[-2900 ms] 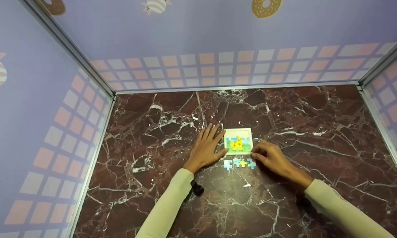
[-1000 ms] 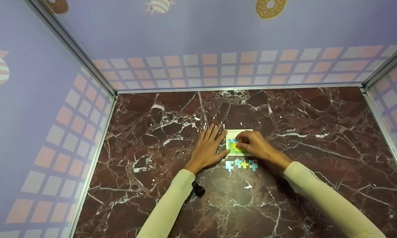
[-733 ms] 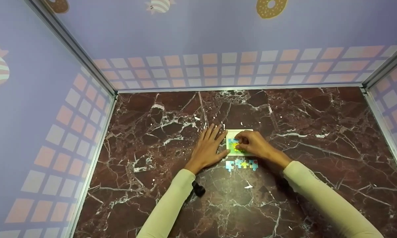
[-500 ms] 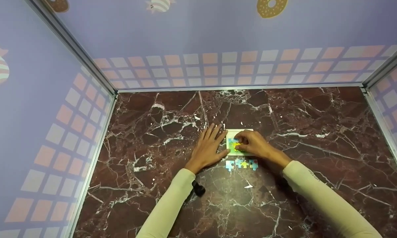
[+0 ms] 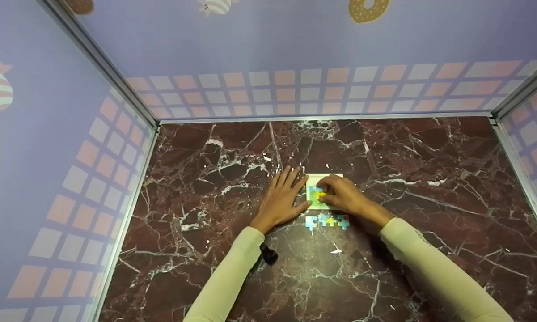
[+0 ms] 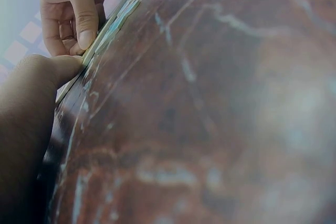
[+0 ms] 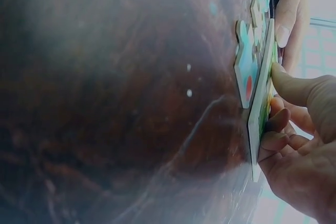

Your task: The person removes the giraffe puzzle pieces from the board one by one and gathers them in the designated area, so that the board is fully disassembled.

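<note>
A square, light wooden puzzle tray (image 5: 324, 175) holds a partly filled giraffe jigsaw (image 5: 314, 196). Its top strip is bare, and my right hand covers much of the picture. My left hand (image 5: 279, 200) lies flat with spread fingers, its index fingertip and thumb against the tray's left side. Over the jigsaw, my right hand (image 5: 346, 196) bends its fingers, with thumb and fingertips down on the picture. In the right wrist view, the right thumb (image 7: 294, 87) touches the surface above curled fingers; I cannot tell whether they pinch a piece. Loose jigsaw pieces (image 5: 328, 221) lie in a row below the tray.
The tabletop (image 5: 232, 197) is dark red marbled stone pattern with white veins. Patterned purple walls (image 5: 268, 44) enclose it at the back and both sides. A small black device (image 5: 268, 254) is at the left wrist.
Since the earliest frame, my right hand has moved from the tray's lower right corner up and left onto the jigsaw, and has stayed there. My left hand and the loose pieces keep their places.
</note>
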`<state>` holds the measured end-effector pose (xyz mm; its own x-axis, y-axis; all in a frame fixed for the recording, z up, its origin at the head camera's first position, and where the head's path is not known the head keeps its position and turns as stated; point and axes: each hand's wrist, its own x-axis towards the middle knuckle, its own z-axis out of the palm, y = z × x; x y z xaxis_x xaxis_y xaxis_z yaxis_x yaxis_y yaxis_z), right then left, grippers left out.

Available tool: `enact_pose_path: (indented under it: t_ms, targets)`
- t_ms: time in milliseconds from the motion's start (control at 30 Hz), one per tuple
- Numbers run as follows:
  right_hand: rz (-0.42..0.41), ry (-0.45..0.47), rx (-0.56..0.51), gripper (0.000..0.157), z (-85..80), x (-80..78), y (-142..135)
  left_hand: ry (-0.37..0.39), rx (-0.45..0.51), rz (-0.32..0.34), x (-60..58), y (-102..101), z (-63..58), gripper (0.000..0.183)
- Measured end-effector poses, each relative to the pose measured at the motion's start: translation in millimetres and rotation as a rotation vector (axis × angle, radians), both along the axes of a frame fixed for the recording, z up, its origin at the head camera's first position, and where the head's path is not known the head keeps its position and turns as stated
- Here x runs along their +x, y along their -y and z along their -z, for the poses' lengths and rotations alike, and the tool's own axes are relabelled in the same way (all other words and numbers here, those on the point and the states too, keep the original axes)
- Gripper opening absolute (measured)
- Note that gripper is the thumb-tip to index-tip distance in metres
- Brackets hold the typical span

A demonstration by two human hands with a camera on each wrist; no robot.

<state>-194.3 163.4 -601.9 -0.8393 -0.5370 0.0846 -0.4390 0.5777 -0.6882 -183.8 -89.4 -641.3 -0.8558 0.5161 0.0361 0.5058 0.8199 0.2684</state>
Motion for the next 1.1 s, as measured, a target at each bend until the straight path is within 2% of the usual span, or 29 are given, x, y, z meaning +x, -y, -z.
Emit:
enact_pose_path:
  t_ms: [267, 533, 867, 1100]
  targets:
    - [-0.003, -0.002, -0.023, 0.032, -0.4, -0.2, -0.8, -0.004, -0.001, -0.002, -0.4, -0.6, 0.7, 0.083]
    - [0.032, -0.028, -0.062, 0.035, 4.3, 3.6, 0.7, 0.014, 0.009, -0.004, -1.0, 0.2, 0.5, 0.085]
    - [0.068, -0.021, -0.216, 0.009, 3.6, 13.2, 1.7, 0.026, 0.027, -0.003, -1.0, 0.5, -0.3, 0.084]
    - [0.143, 0.035, -0.261, 0.006, 5.8, 16.5, 2.5, 0.015, 0.019, -0.001, -1.1, 0.1, -0.7, 0.085]
